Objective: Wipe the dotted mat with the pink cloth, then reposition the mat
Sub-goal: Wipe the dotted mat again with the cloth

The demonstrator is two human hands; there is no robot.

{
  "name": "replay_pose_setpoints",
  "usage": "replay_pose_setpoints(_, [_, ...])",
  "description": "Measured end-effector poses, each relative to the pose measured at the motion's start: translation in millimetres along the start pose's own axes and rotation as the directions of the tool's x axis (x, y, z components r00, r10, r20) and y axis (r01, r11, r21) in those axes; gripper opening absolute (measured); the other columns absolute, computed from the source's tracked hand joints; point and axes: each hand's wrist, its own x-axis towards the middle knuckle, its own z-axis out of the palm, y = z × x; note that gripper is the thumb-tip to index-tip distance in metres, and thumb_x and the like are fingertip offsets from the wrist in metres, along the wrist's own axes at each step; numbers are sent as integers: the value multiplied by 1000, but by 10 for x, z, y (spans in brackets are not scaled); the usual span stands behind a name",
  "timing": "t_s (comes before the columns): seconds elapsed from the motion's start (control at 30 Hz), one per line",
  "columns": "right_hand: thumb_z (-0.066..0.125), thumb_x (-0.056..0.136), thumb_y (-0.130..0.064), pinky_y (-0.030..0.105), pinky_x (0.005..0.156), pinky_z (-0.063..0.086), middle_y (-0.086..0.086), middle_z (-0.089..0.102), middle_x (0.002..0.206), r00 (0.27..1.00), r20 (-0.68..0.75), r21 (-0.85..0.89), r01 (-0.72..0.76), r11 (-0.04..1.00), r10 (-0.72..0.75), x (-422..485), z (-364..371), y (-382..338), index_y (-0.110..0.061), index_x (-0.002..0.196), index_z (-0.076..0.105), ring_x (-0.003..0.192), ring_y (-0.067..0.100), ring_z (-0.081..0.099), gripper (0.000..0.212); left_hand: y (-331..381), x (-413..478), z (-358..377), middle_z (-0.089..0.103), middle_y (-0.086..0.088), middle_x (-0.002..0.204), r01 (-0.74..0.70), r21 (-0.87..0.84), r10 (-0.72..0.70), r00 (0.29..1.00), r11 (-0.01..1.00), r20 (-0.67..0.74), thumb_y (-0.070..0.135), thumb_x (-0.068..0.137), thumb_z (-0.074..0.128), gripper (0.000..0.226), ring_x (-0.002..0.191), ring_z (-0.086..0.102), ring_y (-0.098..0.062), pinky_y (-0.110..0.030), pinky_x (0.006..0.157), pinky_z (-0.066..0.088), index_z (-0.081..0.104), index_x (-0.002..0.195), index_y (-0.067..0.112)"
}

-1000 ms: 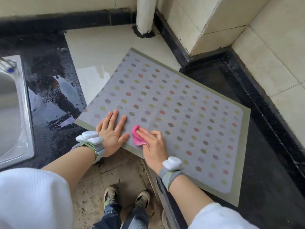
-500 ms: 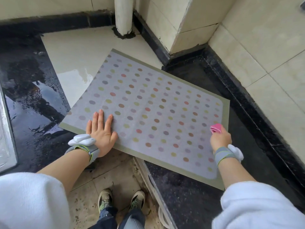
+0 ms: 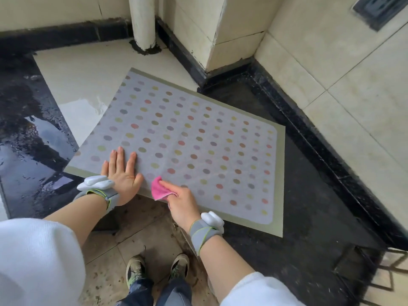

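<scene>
The dotted mat [image 3: 198, 133] lies flat and slanted on the counter, grey with rows of coloured dots and a green border. My left hand [image 3: 122, 175] presses flat on its near left corner, fingers spread. Just to the right, my right hand [image 3: 183, 204] holds the small pink cloth [image 3: 158, 189] against the mat's near edge. Both wrists carry white devices on grey straps.
Wet black counter [image 3: 26, 151] lies left of the mat, dry black counter [image 3: 309, 217] right of it. A white pipe [image 3: 142, 21] and a tiled column [image 3: 223, 29] stand behind. Tiled wall rises at right. The counter edge drops to the floor, where my shoes [image 3: 157, 269] stand.
My right hand swept the pink cloth from the mat's far right edge back to the near edge beside my left hand. The left hand stayed pressed on the mat.
</scene>
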Motion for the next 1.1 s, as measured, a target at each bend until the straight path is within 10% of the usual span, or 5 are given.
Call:
replay_pose_setpoints(0.13, [43,88,0,13,47,30,-8,46,55,971,-176,295,-106,950,163,-151,-660,204,-23,122,60,48,4,31,44,-146,-8,-144,-13,-5,157,-55,20,51,990,998,130,54,89,23,67,144,-13,-20,-37,118,-3,1,146,27])
replay_pose_setpoints(0.37, [41,88,-6,32,83,45,12,68,106,386,-778,349,-389,852,495,-830,-1655,892,-24,117,64,91,31,60,41,-433,-161,-212,-2,-14,157,-10,22,10,1000,1000,25,62,84,27,81,145,-3,-28,-42,118,2,9,147,14])
replay_pose_setpoints(0.5, [38,86,7,23,85,37,3,59,95,255,-803,487,-241,839,539,-745,-1123,836,-13,109,66,98,30,59,42,-455,-125,-169,2,-17,156,-17,30,17,1000,999,9,70,67,7,98,144,1,-33,-45,117,4,12,146,12])
replay_pose_setpoints(0.9, [39,82,9,8,95,23,-15,46,140,842,-518,19,-165,986,151,-264,581,53,-24,133,48,101,11,35,61,-461,-134,-161,3,-16,157,-53,12,53,999,999,-4,63,76,21,86,145,1,-32,-45,117,6,13,146,14])
replay_pose_setpoints(1.1, [39,76,-5,27,77,38,-18,54,78,930,-340,202,-71,977,138,-20,175,-139,-36,122,56,64,-1,42,58,-642,-87,-333,18,-20,153,-87,-36,85,996,996,-36,42,89,46,61,142,13,-36,-49,114,18,29,140,13])
